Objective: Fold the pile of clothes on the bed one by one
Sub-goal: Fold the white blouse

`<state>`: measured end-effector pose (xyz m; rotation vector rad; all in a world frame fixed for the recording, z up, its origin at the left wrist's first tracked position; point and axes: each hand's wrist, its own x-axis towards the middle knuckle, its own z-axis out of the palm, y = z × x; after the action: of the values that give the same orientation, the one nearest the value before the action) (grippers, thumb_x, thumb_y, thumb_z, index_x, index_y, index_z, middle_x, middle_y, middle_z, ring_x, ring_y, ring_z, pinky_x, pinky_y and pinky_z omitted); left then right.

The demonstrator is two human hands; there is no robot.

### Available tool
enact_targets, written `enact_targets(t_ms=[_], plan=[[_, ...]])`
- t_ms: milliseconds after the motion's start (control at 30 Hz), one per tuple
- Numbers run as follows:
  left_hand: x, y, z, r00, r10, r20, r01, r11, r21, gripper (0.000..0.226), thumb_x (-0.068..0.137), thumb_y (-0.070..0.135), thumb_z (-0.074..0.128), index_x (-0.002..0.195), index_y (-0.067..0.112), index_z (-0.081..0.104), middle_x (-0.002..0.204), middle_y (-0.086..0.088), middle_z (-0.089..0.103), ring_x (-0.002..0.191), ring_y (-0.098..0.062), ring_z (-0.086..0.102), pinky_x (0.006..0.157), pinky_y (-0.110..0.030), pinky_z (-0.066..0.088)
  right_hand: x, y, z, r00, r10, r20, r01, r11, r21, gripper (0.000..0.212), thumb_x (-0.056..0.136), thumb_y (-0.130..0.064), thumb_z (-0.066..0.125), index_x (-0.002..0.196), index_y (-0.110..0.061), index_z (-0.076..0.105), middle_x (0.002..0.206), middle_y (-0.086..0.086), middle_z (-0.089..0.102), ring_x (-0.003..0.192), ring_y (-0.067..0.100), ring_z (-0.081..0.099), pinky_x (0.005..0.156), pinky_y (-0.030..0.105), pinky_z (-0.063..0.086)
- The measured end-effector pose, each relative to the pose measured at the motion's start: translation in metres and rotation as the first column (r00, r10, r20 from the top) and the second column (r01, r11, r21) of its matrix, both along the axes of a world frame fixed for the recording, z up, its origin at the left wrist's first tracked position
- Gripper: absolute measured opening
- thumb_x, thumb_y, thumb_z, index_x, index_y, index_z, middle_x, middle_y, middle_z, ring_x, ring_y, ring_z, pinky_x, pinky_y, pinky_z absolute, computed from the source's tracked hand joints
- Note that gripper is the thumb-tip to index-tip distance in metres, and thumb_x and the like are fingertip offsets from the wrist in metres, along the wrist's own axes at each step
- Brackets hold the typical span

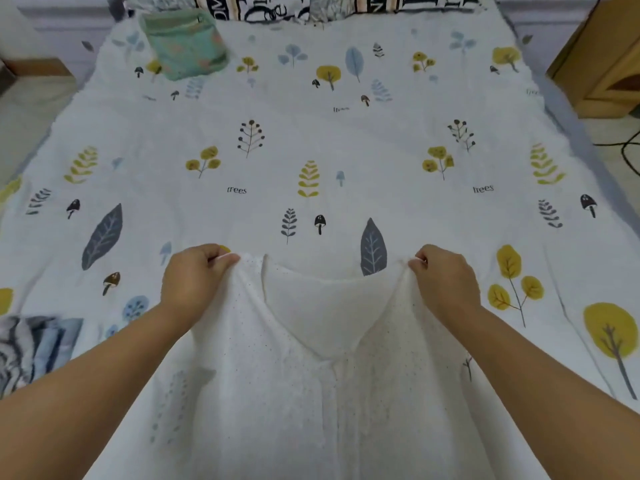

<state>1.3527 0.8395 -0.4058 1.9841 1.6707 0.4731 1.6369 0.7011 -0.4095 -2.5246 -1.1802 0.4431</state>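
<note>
Your left hand point(194, 275) pinches the left shoulder of the white knit top point(311, 393), thumb and curled fingers closed on the fabric; your right hand point(446, 278) pinches the right shoulder the same way. The top hangs between both grips over the near part of the bed point(311, 140). A folded green garment point(185, 46) lies far left near the pillows point(277, 6)

A folded garment point(185, 46) lies far left on the bed point(346, 140).
</note>
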Motion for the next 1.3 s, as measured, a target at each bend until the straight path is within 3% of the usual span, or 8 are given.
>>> enact_targets(t_ms=[100, 233, 333, 500, 633, 867, 1100, 1300], plan=[[0.006, 0.015, -0.026, 0.999, 0.041, -0.015, -0.042, 0.998, -0.054, 0.020, 0.090, 0.029, 0.059, 0.079, 0.012, 0.062, 0.070, -0.001, 0.058, 0.069, -0.019, 0.051, 0.057, -0.019, 0.035, 0.005, 0.010, -0.025, 0.998, -0.053, -0.028, 0.053, 0.999, 0.004, 0.025, 0.098, -0.026, 0.043, 0.106, -0.008, 0.058, 0.099, 0.011, 0.065, 0.082, 0.021, 0.049, 0.072, 0.030, 0.037], [-0.003, 0.013, -0.070, 0.981, -0.040, -0.188, -0.024, 0.945, -0.326, 0.036, 0.089, 0.044, 0.054, 0.112, 0.016, 0.054, 0.100, -0.007, 0.059, 0.096, -0.028, 0.055, 0.080, -0.032, 0.041, 0.006, 0.008, -0.067, 1.000, -0.024, 0.020, 0.029, 0.934, -0.355, 0.036, 0.097, -0.033, 0.040, 0.127, -0.013, 0.043, 0.123, 0.010, 0.055, 0.113, 0.030, 0.049, 0.094, 0.040, 0.035], [-0.017, 0.010, -0.083, 0.972, -0.083, -0.219, -0.032, 0.880, -0.473, 0.048, 0.082, 0.041, 0.062, 0.123, 0.020, 0.049, 0.098, -0.002, 0.056, 0.097, -0.027, 0.055, 0.082, -0.033, 0.045, 0.010, 0.001, -0.084, 0.999, 0.011, 0.041, 0.007, 0.911, -0.412, 0.030, 0.097, -0.017, 0.036, 0.125, -0.013, 0.044, 0.115, 0.012, 0.058, 0.101, 0.030, 0.053, 0.089, 0.039, 0.040], [-0.023, 0.023, -0.081, 0.919, -0.047, -0.392, 0.004, 0.994, -0.110, 0.014, 0.089, 0.014, 0.047, 0.080, 0.004, 0.051, 0.065, -0.003, 0.048, 0.068, -0.030, 0.046, 0.056, -0.032, 0.030, 0.022, 0.004, -0.086, 0.989, 0.050, 0.141, -0.019, 0.977, -0.210, 0.020, 0.090, 0.005, 0.038, 0.102, 0.000, 0.052, 0.095, 0.020, 0.061, 0.080, 0.029, 0.054, 0.064, 0.032, 0.038], [-0.004, 0.012, -0.084, 0.869, -0.129, -0.478, 0.266, 0.936, 0.232, 0.027, 0.071, -0.006, 0.061, 0.097, -0.001, 0.061, 0.089, -0.023, 0.056, 0.075, -0.039, 0.054, 0.062, -0.038, 0.035, 0.000, 0.008, -0.083, 0.946, 0.099, 0.309, -0.051, 0.986, -0.159, 0.040, 0.086, 0.001, 0.048, 0.125, -0.007, 0.047, 0.117, 0.017, 0.050, 0.109, 0.034, 0.044, 0.089, 0.041, 0.033], [0.041, -0.070, -0.102, 0.609, -0.753, -0.252, 0.775, 0.632, -0.016, 0.034, 0.054, 0.020, 0.088, 0.083, 0.023, 0.072, 0.079, 0.005, 0.060, 0.073, -0.017, 0.059, 0.063, -0.027, 0.036, -0.065, -0.025, -0.108, 0.814, 0.534, 0.229, -0.530, 0.844, -0.083, 0.045, 0.047, -0.016, 0.090, 0.087, -0.016, 0.071, 0.098, 0.013, 0.066, 0.091, 0.034, 0.065, 0.072, 0.046, 0.053], [0.058, -0.081, -0.103, 0.746, -0.652, -0.131, 0.664, 0.743, 0.086, 0.014, 0.066, 0.021, 0.082, 0.065, 0.015, 0.069, 0.066, 0.002, 0.054, 0.056, -0.016, 0.053, 0.044, -0.022, 0.033, -0.070, -0.017, -0.115, 0.867, 0.463, 0.182, -0.485, 0.869, 0.098, 0.026, 0.058, -0.008, 0.085, 0.066, -0.010, 0.061, 0.074, 0.005, 0.056, 0.072, 0.026, 0.056, 0.058, 0.035, 0.046], [0.081, -0.092, -0.106, 0.909, -0.411, -0.061, 0.413, 0.911, 0.016, 0.028, 0.075, 0.024, 0.076, 0.094, 0.008, 0.062, 0.095, -0.005, 0.058, 0.060, -0.016, 0.048, 0.051, -0.025, 0.040, -0.076, -0.013, -0.112, 0.963, 0.238, -0.126, -0.220, 0.965, 0.144, 0.028, 0.086, 0.000, 0.057, 0.113, -0.003, 0.061, 0.118, 0.012, 0.052, 0.109, 0.027, 0.048, 0.089, 0.033, 0.047]])
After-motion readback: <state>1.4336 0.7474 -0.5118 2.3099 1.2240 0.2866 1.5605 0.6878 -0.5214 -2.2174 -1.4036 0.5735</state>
